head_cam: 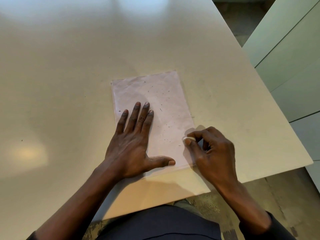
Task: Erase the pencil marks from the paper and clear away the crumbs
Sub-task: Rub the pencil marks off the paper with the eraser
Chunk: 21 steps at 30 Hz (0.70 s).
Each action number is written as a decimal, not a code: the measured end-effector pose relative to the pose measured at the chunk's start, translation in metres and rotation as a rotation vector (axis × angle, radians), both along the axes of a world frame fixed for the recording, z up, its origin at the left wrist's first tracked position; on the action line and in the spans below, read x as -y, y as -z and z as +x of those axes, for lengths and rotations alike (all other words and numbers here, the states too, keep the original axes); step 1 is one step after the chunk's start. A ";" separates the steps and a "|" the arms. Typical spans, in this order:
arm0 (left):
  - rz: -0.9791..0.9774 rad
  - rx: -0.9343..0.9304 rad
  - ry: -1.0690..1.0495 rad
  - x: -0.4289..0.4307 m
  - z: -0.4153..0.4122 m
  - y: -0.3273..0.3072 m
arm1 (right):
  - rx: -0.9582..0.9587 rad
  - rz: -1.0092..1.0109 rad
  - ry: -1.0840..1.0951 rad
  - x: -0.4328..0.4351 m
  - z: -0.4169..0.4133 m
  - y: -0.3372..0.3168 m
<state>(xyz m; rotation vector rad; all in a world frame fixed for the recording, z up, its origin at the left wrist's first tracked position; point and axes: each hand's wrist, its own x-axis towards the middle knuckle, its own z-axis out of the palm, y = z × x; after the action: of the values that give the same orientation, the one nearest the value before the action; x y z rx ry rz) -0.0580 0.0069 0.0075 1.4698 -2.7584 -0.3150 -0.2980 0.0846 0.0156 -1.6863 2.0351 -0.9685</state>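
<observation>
— Paper [166, 101] lies where?
— Flat on the table [69, 66], left hand [131, 144] spread open on it, holding nothing.
— Further right?
— Dark crumbs [161, 110] scattered; right hand [213, 149] pinching a white eraser [189, 139] at the sheet's edge.

A pale, glossy surface [69, 75] carrying one sheet of paper [166, 101].

The paper lies flat near the surface's front edge, slightly skewed, its near corners close to that edge. Small dark crumbs [161, 110] are scattered across the paper, mostly on its right half. A few dark specks dot the surface left of the paper.
</observation>
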 end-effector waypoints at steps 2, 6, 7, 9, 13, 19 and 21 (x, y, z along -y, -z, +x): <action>0.000 0.004 -0.001 0.000 0.001 0.000 | -0.013 0.010 -0.074 -0.005 0.007 0.000; -0.005 -0.009 -0.004 0.000 0.000 0.000 | 0.014 0.013 0.003 0.009 -0.005 -0.003; -0.008 -0.012 -0.005 -0.001 0.000 0.000 | 0.027 0.008 0.038 0.014 -0.008 -0.003; -0.011 -0.017 -0.006 -0.001 0.000 0.000 | 0.028 -0.003 0.060 0.016 -0.008 -0.002; -0.007 -0.019 -0.005 0.000 0.000 0.000 | -0.001 0.030 -0.057 0.004 0.004 -0.001; -0.010 -0.028 -0.011 -0.001 -0.001 0.000 | 0.059 0.012 0.047 0.024 -0.016 -0.004; -0.015 -0.030 -0.012 -0.001 -0.001 -0.001 | 0.054 0.012 0.021 0.022 -0.011 -0.003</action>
<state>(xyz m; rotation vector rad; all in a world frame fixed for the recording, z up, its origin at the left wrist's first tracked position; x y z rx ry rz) -0.0589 0.0081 0.0085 1.4653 -2.7220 -0.3124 -0.3092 0.0625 0.0188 -1.6183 2.0232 -0.9961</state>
